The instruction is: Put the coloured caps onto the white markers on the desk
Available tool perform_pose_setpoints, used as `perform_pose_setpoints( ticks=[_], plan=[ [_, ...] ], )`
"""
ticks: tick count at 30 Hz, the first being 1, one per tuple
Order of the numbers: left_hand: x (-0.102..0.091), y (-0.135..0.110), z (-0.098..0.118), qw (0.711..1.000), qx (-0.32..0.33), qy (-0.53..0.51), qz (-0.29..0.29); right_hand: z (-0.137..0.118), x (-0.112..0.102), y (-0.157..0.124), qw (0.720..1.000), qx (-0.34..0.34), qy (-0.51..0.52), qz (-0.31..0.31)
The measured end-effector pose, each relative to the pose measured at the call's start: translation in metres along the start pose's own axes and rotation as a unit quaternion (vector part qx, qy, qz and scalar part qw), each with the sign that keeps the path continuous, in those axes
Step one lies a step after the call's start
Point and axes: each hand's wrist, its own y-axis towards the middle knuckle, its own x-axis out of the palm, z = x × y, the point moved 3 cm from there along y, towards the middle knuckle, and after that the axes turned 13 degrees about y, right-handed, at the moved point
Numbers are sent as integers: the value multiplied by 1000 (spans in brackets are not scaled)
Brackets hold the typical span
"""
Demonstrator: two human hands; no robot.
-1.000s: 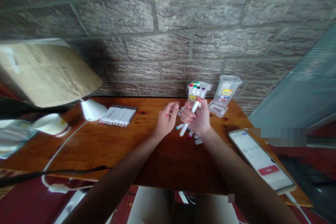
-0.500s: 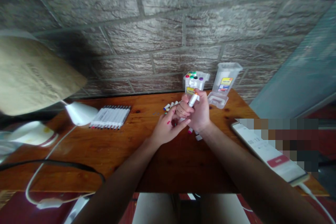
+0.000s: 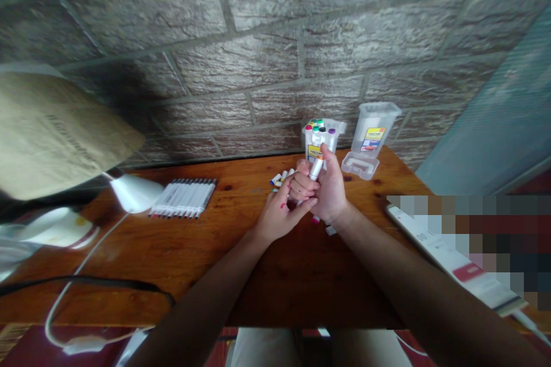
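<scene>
My right hand [image 3: 329,189] is closed around a white marker [image 3: 316,168] with an orange end, its thumb raised beside that end. My left hand [image 3: 282,209] meets it from the left, its thumb and fingers curled at the lower part of the marker; the fingers partly hide that part. A small red mark shows on the back of my left hand. Several loose markers [image 3: 276,179] lie on the table just behind my left hand. Beyond my right hand, a clear case [image 3: 340,126] holds upright markers with coloured ends.
An open clear case [image 3: 376,129] stands at the back right, its lid part [image 3: 360,166] on the wooden table [image 3: 193,258]. A row of white markers [image 3: 184,198] lies left. A lamp [image 3: 133,192] with a cable and a phone [image 3: 451,258] flank my arms. A stone wall rises behind.
The view has shifted slightly. The orange-ended marker sits a little lower in my right hand, and the right thumb is straighter. Both hands stay together.
</scene>
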Motion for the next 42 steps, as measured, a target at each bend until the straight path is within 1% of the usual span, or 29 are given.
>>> perform_pose_setpoints(
  ticks=[5, 7, 9, 10, 12, 13, 14, 16, 17, 18, 19, 20, 21, 22, 23, 24, 25, 27, 28, 29, 30, 32, 34, 36, 38, 42],
  plan=[
    [-1, -1, 0, 1000, -1, 5, 2, 1, 1, 0, 1000, 1, -7, -21],
    [-4, -4, -2, 1000, 8, -3, 4, 0, 1, 0, 1000, 5, -12, -26],
    [-10, -5, -4, 1000, 0, -21, 14, -1, 1, 0, 1000, 9, -19, -23],
    [-14, -3, -5, 999, -19, -32, 29, -1, 0, 1, 1000, 11, -20, -20],
    [-25, 8, -6, 989, -94, -67, 89, -3, 1, 0, 1000, 14, -19, -12],
    [-30, 18, -6, 976, -145, -95, 132, -4, 1, 0, 1000, 16, -15, -10],
    [-35, 30, -5, 956, -196, -135, 173, -4, 2, -1, 1000, 16, -10, -10],
    [-41, 57, -1, 902, -269, -228, 250, -5, 5, -3, 1000, 14, -2, -16],
    [-40, 71, 2, 875, -295, -276, 268, -6, 6, -4, 1000, 13, 1, -21],
    [-39, 83, 4, 856, -309, -313, 270, -6, 8, -5, 1000, 13, 3, -26],
    [-37, 91, 6, 847, -312, -333, 272, -7, 9, -5, 999, 14, 3, -30],
    [-35, 95, 7, 849, -304, -335, 274, -8, 10, -6, 999, 13, 2, -32],
    [-33, 94, 7, 861, -288, -318, 274, -9, 11, -6, 999, 12, 1, -31],
    [-32, 89, 4, 880, -263, -288, 269, -9, 12, -6, 1000, 8, 0, -28],
    [-31, 80, 1, 905, -234, -251, 251, -10, 13, -6, 1000, 3, -2, -22],
    [-29, 68, -5, 930, -207, -210, 222, -10, 14, -6, 1000, -3, -4, -15],
    [-28, 55, -11, 953, -182, -164, 180, -9, 14, -5, 1000, -8, -7, -8],
    [-28, 31, -23, 982, -141, -80, 98, -4, 15, -3, 1000, -10, -18, 0],
    [-29, 21, -28, 990, -120, -44, 64, -1, 14, -2, 1000, -9, -27, 2],
    [-29, 15, -31, 994, -103, -19, 25, 1, 14, 0, 999, -15, -37, 6],
    [-29, 12, -32, 996, -89, -5, 0, 3, 12, 2, 998, -21, -50, 10],
    [-27, 11, -29, 998, -63, 4, -21, 4, 8, 5, 996, -43, -77, 25],
    [-20, 14, -22, 998, -25, 8, -50, 1, 3, 6, 989, -87, -111, 52],
    [-14, 16, -15, 996, 8, 16, -87, -5, -3, 6, 973, -148, -154, 89],
    [-12, 16, -10, 996, 22, 30, -87, -11, -8, 4, 953, -199, -199, 117],
    [-17, 14, -8, 998, 27, 52, -32, -14, -13, -1, 914, -272, -266, 139]
  ],
)
